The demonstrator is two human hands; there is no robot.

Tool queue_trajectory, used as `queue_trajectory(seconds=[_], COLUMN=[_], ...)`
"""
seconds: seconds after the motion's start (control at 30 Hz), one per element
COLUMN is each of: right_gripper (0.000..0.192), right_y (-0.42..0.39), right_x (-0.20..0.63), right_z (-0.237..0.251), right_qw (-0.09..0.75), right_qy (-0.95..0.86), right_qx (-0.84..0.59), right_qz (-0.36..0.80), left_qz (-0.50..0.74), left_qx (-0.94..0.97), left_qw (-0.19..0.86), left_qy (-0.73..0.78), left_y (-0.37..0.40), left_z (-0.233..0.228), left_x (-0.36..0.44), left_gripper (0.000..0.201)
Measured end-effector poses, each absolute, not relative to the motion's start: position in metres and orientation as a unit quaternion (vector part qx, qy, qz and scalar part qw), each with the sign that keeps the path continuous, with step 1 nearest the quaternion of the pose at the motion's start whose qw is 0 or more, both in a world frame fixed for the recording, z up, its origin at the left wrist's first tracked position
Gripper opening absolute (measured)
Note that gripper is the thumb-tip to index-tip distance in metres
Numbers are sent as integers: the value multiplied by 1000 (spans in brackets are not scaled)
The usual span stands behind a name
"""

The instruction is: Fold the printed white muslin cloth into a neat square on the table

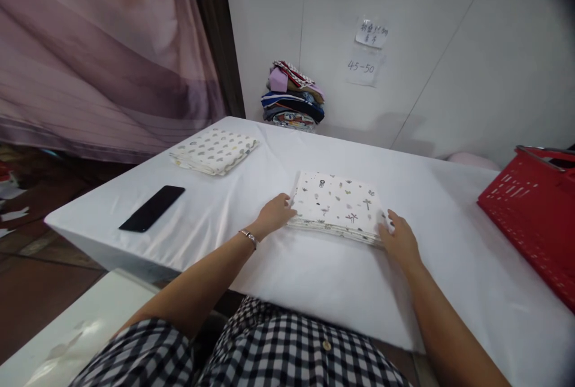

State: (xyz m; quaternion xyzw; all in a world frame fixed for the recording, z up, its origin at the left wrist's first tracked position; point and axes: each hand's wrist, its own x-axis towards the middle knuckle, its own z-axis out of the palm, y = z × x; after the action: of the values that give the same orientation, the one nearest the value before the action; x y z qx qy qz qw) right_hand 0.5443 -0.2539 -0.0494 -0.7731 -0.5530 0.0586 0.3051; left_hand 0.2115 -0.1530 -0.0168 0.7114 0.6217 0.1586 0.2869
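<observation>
A folded white cloth (335, 201) printed with small palm trees and other motifs lies flat on the white-covered table (215, 219) in front of me. At its left edge, my left hand (274, 216) has thumb and fingers closed on the near corner. My right hand (401, 240) pinches the near right corner in the same way. Fingers under the layers are hidden. Farther left and back rests a second folded cloth (215, 150), white with grey heart-like shapes, touched by neither hand.
A black phone (153, 208) lies near the table's left edge. On the right stands a red plastic basket (534, 213). Folded fabrics (293, 99) are piled behind the table by the wall, below paper notes (366, 66). A pinkish curtain (103, 51) hangs at left.
</observation>
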Motion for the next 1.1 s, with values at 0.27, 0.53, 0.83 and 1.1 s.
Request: queue_trajectory(seconds=[0.27, 0.53, 0.83, 1.1], right_gripper=[49, 51, 49, 55], right_y=[-250, -254, -257, -248], right_x=[488, 488, 493, 504], right_z=[-49, -73, -66, -40], right_qw=[226, 155, 148, 53], right_qy=[-792, -809, -809, -783], right_qx=[-566, -560, -565, -619], right_qz=[-30, -86, -66, 9], left_qz=[160, 134, 135, 141], left_qx=[919, 935, 934, 932], left_qw=[75, -7, -28, -48], left_qy=[351, 329, 330, 331], left_y=[-162, -159, -161, -161], left_z=[-29, -48, -50, -49], left_x=[241, 236, 239, 239], left_gripper=[49, 57, 58, 54])
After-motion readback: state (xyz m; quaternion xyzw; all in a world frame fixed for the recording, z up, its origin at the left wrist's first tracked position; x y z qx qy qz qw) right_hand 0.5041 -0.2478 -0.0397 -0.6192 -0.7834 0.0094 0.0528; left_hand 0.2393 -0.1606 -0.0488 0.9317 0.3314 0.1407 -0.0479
